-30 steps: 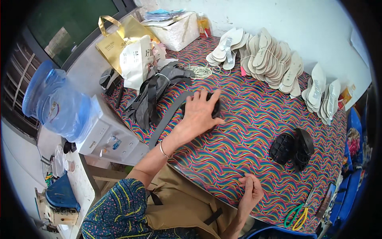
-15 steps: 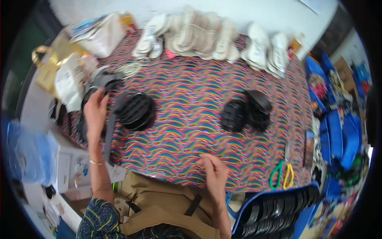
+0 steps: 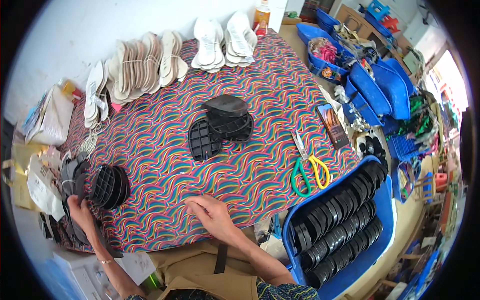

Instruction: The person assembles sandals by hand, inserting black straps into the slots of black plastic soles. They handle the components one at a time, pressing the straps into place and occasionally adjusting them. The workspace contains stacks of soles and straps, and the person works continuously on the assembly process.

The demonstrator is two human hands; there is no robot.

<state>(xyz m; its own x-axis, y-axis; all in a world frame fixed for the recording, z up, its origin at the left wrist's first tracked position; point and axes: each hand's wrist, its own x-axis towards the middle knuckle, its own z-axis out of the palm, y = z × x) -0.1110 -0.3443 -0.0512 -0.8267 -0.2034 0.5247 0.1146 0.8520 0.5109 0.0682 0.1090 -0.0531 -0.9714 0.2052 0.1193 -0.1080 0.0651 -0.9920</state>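
My left hand [image 3: 82, 215] is at the table's left side, fingers closed on a dark grey strip [image 3: 75, 231] in a bundle of similar flat, flexible strips. Just right of it, several black oval pieces with a gridded face [image 3: 107, 187] stand in a leaning stack. My right hand [image 3: 212, 216] hovers over the near edge of the table, fingers curled together, with nothing visible in them. Beyond it lies a pile of black gridded pieces [image 3: 205, 140], with a smooth-faced black piece [image 3: 225, 105] on top.
Scissors [image 3: 305, 167] with green and yellow handles and a phone [image 3: 332, 126] lie on the right. A blue bin [image 3: 289, 235] of black pieces stands by the near right corner. Bundles of pale insoles [image 3: 137, 67] line the wall. Blue baskets [image 3: 372, 90] sit beyond the table.
The view has swung to the right, bringing more of the blue bin into sight. My left hand has moved nearer along the grey strips. My right hand stays curled over the near edge.
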